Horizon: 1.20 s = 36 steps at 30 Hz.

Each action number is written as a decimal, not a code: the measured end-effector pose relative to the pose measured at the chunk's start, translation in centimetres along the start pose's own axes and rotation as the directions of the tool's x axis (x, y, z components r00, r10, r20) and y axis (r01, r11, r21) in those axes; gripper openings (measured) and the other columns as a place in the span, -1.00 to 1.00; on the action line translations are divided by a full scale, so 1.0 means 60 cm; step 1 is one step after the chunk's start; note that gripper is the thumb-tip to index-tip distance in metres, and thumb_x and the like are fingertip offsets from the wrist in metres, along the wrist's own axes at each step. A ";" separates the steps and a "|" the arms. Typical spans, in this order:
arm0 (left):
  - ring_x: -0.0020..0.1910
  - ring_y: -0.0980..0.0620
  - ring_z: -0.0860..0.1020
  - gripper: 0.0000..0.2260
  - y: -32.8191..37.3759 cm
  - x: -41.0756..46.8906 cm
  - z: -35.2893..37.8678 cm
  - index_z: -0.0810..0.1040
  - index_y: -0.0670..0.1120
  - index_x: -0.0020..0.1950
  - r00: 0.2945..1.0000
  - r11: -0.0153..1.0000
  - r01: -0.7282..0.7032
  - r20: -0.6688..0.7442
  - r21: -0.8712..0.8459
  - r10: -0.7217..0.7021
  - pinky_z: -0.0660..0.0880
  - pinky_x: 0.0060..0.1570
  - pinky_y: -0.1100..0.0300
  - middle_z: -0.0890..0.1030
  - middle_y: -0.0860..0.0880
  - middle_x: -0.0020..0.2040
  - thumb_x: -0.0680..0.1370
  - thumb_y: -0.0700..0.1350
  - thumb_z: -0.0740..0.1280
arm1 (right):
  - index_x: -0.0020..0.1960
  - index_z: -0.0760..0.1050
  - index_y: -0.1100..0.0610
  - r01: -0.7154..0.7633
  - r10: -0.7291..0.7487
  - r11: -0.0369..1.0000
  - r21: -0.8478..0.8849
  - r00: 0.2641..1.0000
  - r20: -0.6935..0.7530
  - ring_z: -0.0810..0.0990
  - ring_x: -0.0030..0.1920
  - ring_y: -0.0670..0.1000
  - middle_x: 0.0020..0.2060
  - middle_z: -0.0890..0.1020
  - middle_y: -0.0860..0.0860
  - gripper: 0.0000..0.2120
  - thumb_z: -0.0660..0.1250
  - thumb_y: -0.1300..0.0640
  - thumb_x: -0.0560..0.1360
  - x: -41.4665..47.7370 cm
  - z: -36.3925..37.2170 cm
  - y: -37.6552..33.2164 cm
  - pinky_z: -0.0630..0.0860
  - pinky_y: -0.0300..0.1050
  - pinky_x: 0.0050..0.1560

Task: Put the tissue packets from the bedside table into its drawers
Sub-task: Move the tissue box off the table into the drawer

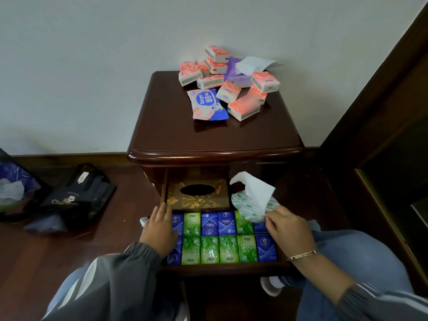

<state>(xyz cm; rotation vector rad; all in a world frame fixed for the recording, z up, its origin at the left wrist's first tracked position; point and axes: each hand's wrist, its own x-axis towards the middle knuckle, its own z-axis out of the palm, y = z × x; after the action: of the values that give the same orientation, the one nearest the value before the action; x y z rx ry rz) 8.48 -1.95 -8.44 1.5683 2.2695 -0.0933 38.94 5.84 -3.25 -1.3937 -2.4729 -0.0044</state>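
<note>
Right grip [288, 229] pinches tissue pack [243, 203]; left grip [159, 230] flat on drawer packets [228, 251].

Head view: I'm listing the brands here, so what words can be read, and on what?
"Deeyeo", with "德佑" beside it: blue-and-white wipes packet on the bedside table.
"Cha", the rest blurred: black bag on the floor.
Pink tissue packets, blue and green packets in the drawer, and the green-and-white pack pinched by the right hand: print too blurred to read.
</note>
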 end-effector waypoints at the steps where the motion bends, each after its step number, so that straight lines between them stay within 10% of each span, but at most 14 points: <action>1: 0.57 -0.11 -0.05 -0.32 -0.008 -0.007 0.000 -0.06 -0.15 0.58 0.998 0.997 0.062 -0.001 -0.048 -0.062 0.09 0.49 0.00 -0.05 -0.11 0.59 0.58 -0.03 0.23 | -0.41 0.58 0.10 0.029 -0.028 0.997 -0.068 1.000 0.009 0.53 -0.55 -0.01 -0.44 0.57 0.00 -0.82 0.59 0.22 0.17 0.009 0.008 -0.003 0.38 -0.28 -0.63; 6: 0.36 -0.23 0.38 -0.51 -0.022 -0.031 0.015 0.19 -0.29 0.44 0.964 0.902 0.255 0.161 -0.349 -0.210 0.35 0.28 0.05 0.32 -0.26 0.43 0.53 -0.24 0.23 | -0.42 0.56 0.12 -0.110 0.138 0.977 -0.183 0.980 0.147 0.52 -0.59 0.04 -0.42 0.57 0.03 -0.81 0.58 0.24 0.18 0.055 0.064 -0.008 0.42 -0.21 -0.66; 10: 0.18 -0.21 0.53 -0.49 -0.017 -0.034 0.035 0.12 -0.29 0.47 0.956 0.898 0.279 0.185 -0.340 -0.227 0.38 0.06 0.12 0.50 -0.26 0.24 0.53 -0.30 0.17 | 0.10 0.56 0.12 -0.257 0.293 0.955 -0.148 0.894 0.338 0.63 -0.03 0.09 0.07 0.59 0.06 -0.73 0.11 0.12 0.58 0.064 0.127 0.002 0.57 -0.06 -0.05; 14: 0.18 -0.23 0.52 -0.47 -0.022 -0.032 0.038 0.15 -0.20 0.47 0.961 0.885 0.268 0.178 -0.382 -0.214 0.39 0.04 0.12 0.50 -0.26 0.26 0.50 -0.33 0.16 | 0.21 0.50 0.18 -0.384 0.335 0.921 0.063 0.865 0.373 0.58 0.12 0.11 0.15 0.60 0.12 -0.72 0.16 0.19 0.55 0.064 0.170 0.008 0.49 -0.06 0.11; 36: 0.20 -0.19 0.54 -0.46 -0.027 -0.043 0.026 0.15 -0.16 0.50 0.969 0.913 0.231 0.161 -0.336 -0.186 0.45 0.10 0.09 0.49 -0.20 0.31 0.54 -0.17 0.23 | 0.52 0.07 0.02 -0.131 0.204 0.977 -0.167 0.795 0.571 0.11 0.48 0.03 0.52 0.11 -0.08 -0.43 -0.01 -0.18 0.58 0.021 0.195 0.018 0.21 0.00 0.35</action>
<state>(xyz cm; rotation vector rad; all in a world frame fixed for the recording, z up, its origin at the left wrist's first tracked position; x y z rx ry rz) 8.19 -5.28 -9.23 1.1036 2.1991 0.1483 36.23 9.21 -14.28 -1.8971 -2.8494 0.3835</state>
